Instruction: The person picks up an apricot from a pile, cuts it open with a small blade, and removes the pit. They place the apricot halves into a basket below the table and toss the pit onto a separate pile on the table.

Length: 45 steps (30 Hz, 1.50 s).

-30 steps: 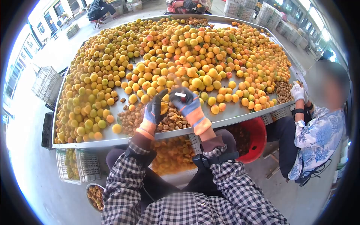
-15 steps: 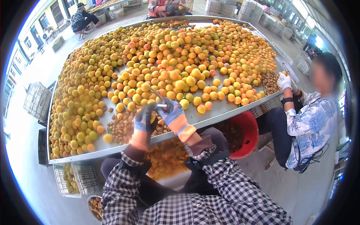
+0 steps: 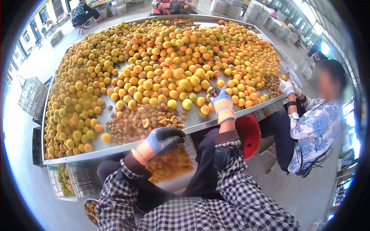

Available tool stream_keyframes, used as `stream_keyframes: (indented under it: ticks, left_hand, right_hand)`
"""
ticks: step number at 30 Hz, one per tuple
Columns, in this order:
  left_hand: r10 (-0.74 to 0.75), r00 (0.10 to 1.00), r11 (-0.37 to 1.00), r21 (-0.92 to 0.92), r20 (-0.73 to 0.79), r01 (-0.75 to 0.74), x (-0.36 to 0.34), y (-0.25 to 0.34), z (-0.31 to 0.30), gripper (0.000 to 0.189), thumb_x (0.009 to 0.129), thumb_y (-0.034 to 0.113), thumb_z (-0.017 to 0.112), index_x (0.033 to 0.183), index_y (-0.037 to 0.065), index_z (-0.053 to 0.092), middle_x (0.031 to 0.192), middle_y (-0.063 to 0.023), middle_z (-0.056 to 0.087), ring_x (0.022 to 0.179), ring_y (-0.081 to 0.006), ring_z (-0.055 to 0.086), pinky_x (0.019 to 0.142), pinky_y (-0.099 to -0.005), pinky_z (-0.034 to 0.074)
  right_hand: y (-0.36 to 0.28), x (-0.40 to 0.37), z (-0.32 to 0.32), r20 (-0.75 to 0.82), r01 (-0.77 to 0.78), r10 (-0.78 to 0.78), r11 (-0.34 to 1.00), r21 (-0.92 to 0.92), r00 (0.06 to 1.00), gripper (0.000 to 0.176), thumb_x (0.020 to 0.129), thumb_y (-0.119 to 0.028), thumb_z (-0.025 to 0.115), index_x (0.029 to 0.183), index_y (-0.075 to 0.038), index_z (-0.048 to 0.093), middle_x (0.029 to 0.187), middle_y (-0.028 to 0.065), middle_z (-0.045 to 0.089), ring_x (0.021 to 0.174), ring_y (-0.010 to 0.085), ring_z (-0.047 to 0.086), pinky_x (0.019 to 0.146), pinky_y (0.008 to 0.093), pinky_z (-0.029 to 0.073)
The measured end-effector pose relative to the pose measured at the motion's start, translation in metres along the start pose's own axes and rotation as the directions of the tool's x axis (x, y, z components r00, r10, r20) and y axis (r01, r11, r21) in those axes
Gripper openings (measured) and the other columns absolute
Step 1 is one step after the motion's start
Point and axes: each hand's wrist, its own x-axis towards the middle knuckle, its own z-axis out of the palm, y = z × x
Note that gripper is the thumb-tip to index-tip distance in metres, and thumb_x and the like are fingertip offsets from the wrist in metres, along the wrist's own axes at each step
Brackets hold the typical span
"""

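Gloved left hand [image 3: 158, 139] hangs at the near edge of the metal table [image 3: 210, 124], above a crate of orange fruit pieces [image 3: 171, 164], soft-looking and somewhat blurred. Its fingers bend loosely over the thumb; whether they hold anything, I cannot tell. Just beyond, on the tabletop, lies a low heap of brown pits [image 3: 133, 125], with a few yellow scraps among them.

To the right, the gloved right hand [image 3: 222, 103] is closed around a slender tool [image 3: 210, 83], its thin end pointing up towards the fruit. A red tub [image 3: 252, 136] sits below that side of the table.

Whole apricots [image 3: 146, 84] cover most of the table beyond both hands: round, smooth, yellow to deep orange, some blushed red, others greenish on the left, piled thickest towards the middle. At the right edge, a co-worker in white gloves [image 3: 286, 86] holds an orange piece. Farther off, another person [image 3: 169, 7] sits across the table, and pale crates [image 3: 256, 14] stand stacked behind.
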Motion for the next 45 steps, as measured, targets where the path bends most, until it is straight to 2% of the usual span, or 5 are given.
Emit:
stream_keyframes:
  ticks: [11, 19, 23, 27, 45]
  left_hand:
    - [0.02, 0.995, 1.0, -0.011, -0.096, -0.021, 0.011, -0.011, -0.002, 0.023, 0.09, 0.004, 0.06, 0.112, -0.001, 0.063, 0.096, -0.0067, 0.068, 0.086, -0.0119, 0.065, 0.078, -0.0263, 0.053]
    - [-0.032, 0.915, 0.991, -0.129, -0.403, -0.023, 0.027, -0.033, -0.014, 0.025, 0.089, 0.005, 0.061, 0.114, 0.0, 0.062, 0.098, -0.0082, 0.069, 0.084, -0.0131, 0.066, 0.072, -0.0251, 0.052]
    - [-0.093, 0.882, 0.937, -0.34, -0.463, -0.079, 0.025, -0.021, -0.025, 0.036, 0.088, 0.015, 0.068, 0.12, 0.001, 0.059, 0.101, -0.0076, 0.068, 0.084, -0.0133, 0.066, 0.068, -0.0245, 0.052]
    - [-0.002, 0.871, 0.964, -0.232, -0.491, -0.128, 0.023, -0.023, -0.031, 0.039, 0.089, 0.019, 0.066, 0.122, 0.001, 0.056, 0.103, -0.0073, 0.067, 0.09, -0.0152, 0.065, 0.07, -0.0251, 0.051]
    - [0.124, 0.899, 0.664, -0.638, -0.419, -0.389, 0.024, -0.009, -0.038, 0.045, 0.097, 0.025, 0.048, 0.133, -0.001, 0.044, 0.12, -0.0124, 0.058, 0.112, -0.0229, 0.056, 0.097, -0.036, 0.045]
  right_hand:
    - [0.019, 0.001, 0.014, 0.347, 0.01, 0.056, 0.982, -0.187, 0.936, 0.046, 0.066, -0.031, 0.079, 0.104, -0.009, 0.066, 0.095, 0.0132, 0.069, 0.083, 0.0288, 0.066, 0.073, 0.0369, 0.052]
    - [-0.04, -0.042, -0.007, 0.374, -0.057, -0.322, 0.687, 0.724, 0.87, 0.033, 0.071, -0.008, 0.081, 0.101, -0.008, 0.068, 0.091, -0.0007, 0.068, 0.059, 0.0082, 0.054, 0.044, 0.0263, 0.042]
    - [-0.07, -0.063, 0.008, 0.221, 0.124, -0.597, 0.481, 0.868, 0.771, 0.036, 0.072, 0.0, 0.079, 0.106, -0.005, 0.065, 0.102, 0.0029, 0.067, 0.098, 0.0118, 0.06, 0.091, 0.0277, 0.047]
    - [-0.088, -0.078, 0.019, 0.107, 0.191, -0.668, 0.357, 0.915, 0.737, 0.03, 0.082, 0.0, 0.07, 0.111, -0.002, 0.062, 0.103, 0.0042, 0.065, 0.095, 0.0102, 0.06, 0.084, 0.0243, 0.049]
    - [-0.098, -0.115, 0.033, 0.133, 0.339, -0.546, 0.674, 0.656, 0.827, 0.035, 0.088, -0.017, 0.063, 0.118, -0.001, 0.057, 0.1, 0.0217, 0.065, 0.095, 0.0373, 0.062, 0.079, 0.0405, 0.051]
